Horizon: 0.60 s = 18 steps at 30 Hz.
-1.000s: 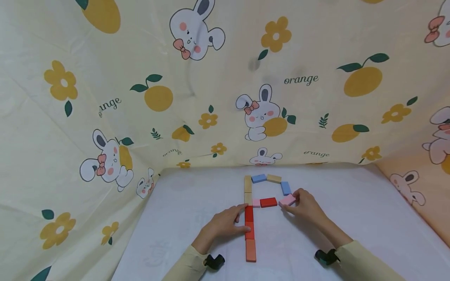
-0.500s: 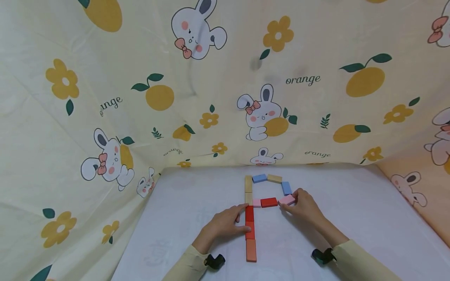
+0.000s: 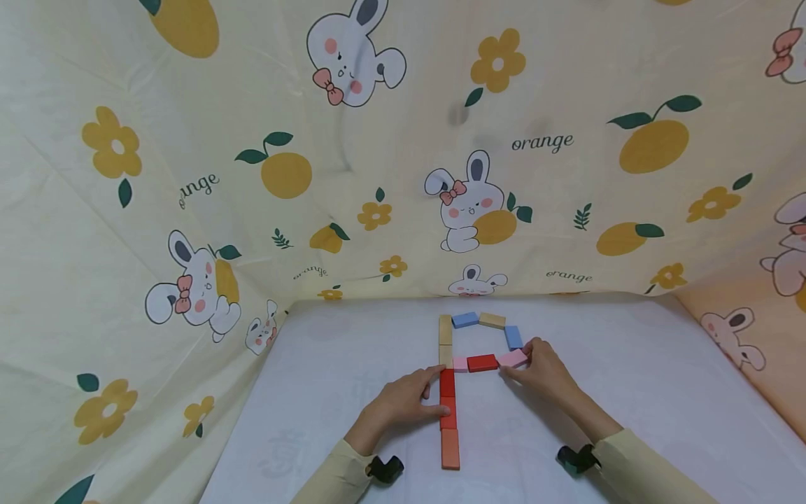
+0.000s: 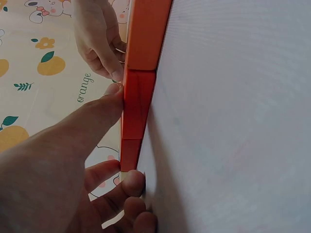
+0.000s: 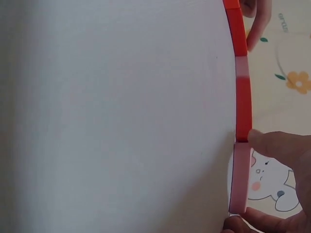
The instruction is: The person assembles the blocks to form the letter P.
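Note:
My right hand (image 3: 546, 373) pinches a pink block (image 3: 512, 358) lengthwise, fingers at its outer end. In the right wrist view its thumb lies where this pink block (image 5: 239, 177) meets a red block (image 5: 244, 109). My left hand (image 3: 403, 400) rests on the upright column, its index fingertip and thumb touching two red blocks (image 3: 447, 383). The left wrist view shows the thumb on a red block (image 4: 139, 103), the other fingers loosely bent beside the row. Below them lies an orange block (image 3: 450, 449); above stand two tan blocks (image 3: 445, 330).
A loop joins the column's upper part: a blue block (image 3: 465, 320), a tan block (image 3: 492, 320), another blue block (image 3: 513, 337), a red block (image 3: 482, 362) and a small pink block (image 3: 460, 364). A patterned cloth (image 3: 378, 140) hangs behind the white table (image 3: 315, 364).
My right hand has shifted the pink block slightly left, bringing it up to the red block's end and flatter on the table. The left hand keeps its place on the column.

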Tool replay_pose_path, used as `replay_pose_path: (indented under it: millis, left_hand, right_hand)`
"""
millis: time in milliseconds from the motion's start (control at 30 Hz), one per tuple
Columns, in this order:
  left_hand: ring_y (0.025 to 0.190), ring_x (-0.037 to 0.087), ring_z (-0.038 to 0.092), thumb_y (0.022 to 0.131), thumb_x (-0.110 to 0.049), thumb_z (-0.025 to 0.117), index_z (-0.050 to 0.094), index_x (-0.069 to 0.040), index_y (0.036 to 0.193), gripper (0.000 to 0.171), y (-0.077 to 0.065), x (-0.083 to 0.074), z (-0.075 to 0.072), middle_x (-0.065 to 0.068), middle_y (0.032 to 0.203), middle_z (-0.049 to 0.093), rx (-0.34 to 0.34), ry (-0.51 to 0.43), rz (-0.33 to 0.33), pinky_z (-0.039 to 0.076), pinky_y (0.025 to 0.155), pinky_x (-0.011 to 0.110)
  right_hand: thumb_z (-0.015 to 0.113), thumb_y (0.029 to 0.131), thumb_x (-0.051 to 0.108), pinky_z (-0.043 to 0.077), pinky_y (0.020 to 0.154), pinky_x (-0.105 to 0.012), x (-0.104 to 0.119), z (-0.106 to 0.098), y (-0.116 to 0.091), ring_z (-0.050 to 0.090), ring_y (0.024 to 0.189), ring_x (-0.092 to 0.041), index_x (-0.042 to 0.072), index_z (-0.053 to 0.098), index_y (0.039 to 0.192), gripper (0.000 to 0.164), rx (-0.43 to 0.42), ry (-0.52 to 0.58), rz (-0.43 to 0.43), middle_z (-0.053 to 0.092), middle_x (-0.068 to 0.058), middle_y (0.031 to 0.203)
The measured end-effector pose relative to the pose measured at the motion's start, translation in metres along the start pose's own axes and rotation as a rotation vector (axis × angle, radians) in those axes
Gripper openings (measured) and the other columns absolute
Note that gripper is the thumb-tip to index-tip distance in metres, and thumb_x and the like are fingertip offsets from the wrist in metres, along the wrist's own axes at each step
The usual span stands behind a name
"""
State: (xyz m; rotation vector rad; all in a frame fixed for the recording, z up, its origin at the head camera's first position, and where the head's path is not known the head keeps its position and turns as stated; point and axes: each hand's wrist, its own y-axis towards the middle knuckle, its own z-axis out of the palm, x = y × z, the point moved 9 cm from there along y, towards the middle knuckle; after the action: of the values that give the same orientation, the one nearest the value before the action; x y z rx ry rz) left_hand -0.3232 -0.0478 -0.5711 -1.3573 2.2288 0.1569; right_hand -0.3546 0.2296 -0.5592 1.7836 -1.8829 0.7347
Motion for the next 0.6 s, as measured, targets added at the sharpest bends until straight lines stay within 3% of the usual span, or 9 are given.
replay_pose_path:
  millis: [600]
  left_hand:
    - [0.080,0.006,0.049,0.089,-0.061,0.081,0.043,-0.033,0.165,0.089,0.0017,0.0017,0.0014,-0.005,0.090,0.053,0.005,-0.009,-0.021,0.036,0.062,0.027]
  right_hand:
    - [0.087,0.090,0.017,0.048,0.072,-0.034,-0.0024,-0.0040,0.0006,0.053,0.092,-0.028,-0.003,0.054,0.115,0.046,0.015,0.042,-0.034,0.055,-0.015,0.097]
